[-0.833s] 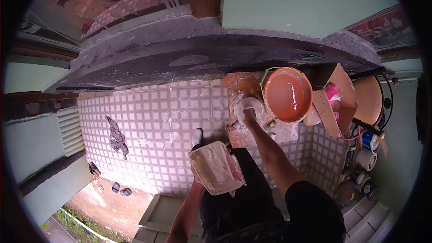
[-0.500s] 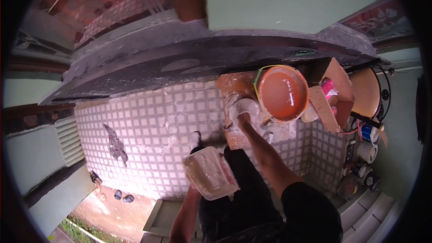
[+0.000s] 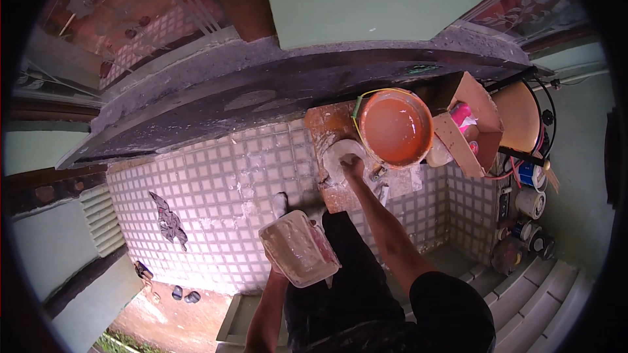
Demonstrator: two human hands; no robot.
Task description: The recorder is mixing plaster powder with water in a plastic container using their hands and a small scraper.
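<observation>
My left hand (image 3: 276,265) grips the side of a rectangular plastic tub (image 3: 299,248), tilted in front of my legs, with wet, pale residue on its inside. My right hand (image 3: 353,168) reaches over a round, whitish container (image 3: 332,155), fingers curled down at its right part; whatever they hold is hidden. The container rests on a stained wooden board (image 3: 319,119). Just right of it stands an orange bucket (image 3: 426,140) of cloudy reddish liquid, with a yellow handle. Small, pale-smeared tools (image 3: 383,191) lie on the board near my right wrist.
A cardboard box (image 3: 487,101) with pink items stands right of the bucket. Paint cans (image 3: 531,202) line the right wall beside steps (image 3: 523,301). A dark ledge (image 3: 216,101) runs along the far side. A crumpled dark cloth (image 3: 169,222) lies on the tiled floor (image 3: 216,157).
My right hand has shifted rightward relative to the round container, uncovering more of its inside. The tub stays in my left hand. The whole view has turned slightly.
</observation>
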